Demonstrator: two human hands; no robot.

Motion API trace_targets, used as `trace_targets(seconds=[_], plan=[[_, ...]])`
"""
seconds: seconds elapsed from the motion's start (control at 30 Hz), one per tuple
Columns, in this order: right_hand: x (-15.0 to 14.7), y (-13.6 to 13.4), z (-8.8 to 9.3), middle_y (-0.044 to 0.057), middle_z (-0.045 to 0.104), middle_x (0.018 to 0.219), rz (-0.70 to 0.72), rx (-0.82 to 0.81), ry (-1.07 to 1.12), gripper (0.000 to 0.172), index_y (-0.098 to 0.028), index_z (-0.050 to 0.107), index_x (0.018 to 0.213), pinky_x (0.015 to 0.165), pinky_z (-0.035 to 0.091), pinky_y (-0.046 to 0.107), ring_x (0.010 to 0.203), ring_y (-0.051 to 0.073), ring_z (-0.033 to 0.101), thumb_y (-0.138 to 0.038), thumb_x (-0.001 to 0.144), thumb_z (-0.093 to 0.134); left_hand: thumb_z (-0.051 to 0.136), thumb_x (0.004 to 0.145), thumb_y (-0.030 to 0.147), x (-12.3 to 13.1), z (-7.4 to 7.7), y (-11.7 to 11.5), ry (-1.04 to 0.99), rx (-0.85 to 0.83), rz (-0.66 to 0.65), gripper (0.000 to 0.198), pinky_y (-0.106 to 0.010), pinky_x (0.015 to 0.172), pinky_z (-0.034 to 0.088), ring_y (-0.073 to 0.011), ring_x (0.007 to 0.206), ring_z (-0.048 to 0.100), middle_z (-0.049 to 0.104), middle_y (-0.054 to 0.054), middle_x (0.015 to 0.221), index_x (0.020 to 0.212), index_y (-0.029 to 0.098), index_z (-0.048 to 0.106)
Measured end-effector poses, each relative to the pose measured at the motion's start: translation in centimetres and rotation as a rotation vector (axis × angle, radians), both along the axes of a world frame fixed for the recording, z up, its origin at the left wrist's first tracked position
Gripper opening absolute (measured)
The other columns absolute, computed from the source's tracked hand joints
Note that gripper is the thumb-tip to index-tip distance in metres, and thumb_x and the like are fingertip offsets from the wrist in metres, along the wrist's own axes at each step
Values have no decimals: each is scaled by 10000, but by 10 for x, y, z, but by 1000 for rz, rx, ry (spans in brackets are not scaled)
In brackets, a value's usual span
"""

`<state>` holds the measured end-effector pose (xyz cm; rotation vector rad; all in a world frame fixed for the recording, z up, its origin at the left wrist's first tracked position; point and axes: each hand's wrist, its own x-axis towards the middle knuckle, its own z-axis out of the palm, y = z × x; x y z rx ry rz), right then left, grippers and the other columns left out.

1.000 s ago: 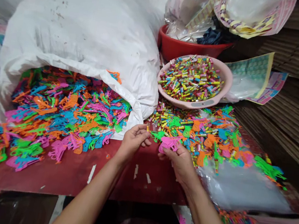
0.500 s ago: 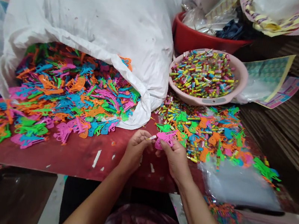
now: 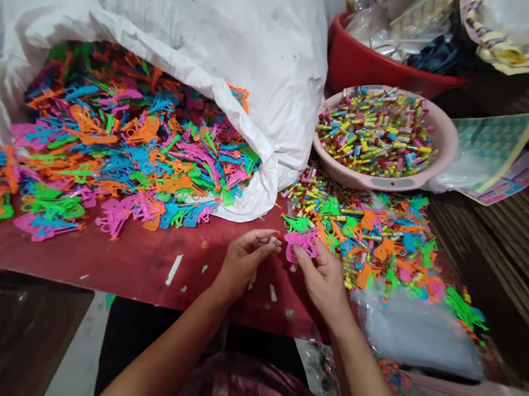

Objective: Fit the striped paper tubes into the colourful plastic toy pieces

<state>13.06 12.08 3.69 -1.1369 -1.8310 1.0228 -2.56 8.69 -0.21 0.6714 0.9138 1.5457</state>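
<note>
My left hand (image 3: 244, 260) hovers over the red table (image 3: 143, 266) with its fingers pinched on a small roll-shaped piece (image 3: 272, 240). Just to its right, my right hand (image 3: 325, 276) grips a pink plastic toy piece (image 3: 301, 242) with a mesh part. The two hands almost touch. Right behind them lies a loose heap of coloured plastic toy pieces and small rolls (image 3: 369, 235). A pink basin (image 3: 388, 179) full of little coloured rolls stands behind that heap.
A big white sack (image 3: 182, 18) lies on its side at the left, spilling several coloured plastic toy pieces (image 3: 111, 153) over the table. A red basin (image 3: 366, 63) with plastic bags stands at the back. Clear plastic bags (image 3: 418, 333) lie right of my hands.
The camera has tipped down and shifted right, so the table scene sits lower-left. My hands have stayed close together, the left one bringing the small roll toward the pink piece.
</note>
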Motion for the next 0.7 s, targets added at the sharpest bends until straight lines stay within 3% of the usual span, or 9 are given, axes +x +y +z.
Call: trace_targets(seconds=[0.53,0.7], plan=[[-8,-11,0,8,598,780,-43,221,-230,189,-214,593,896,653,416,260,704,158,562,-359,975,502,770,751,275,5,-8,-1,109,53,58,257,-245,729,538,-137,771,679,746,-19,875,987,190,713],[-9,-15,8,21,600,787,-44,314,-330,199,-209,550,834,654,397,262,732,167,569,-334,977,488,708,817,251,4,-12,-2,336,162,182,164,-263,771,545,-150,819,687,746,-19,890,972,200,722]])
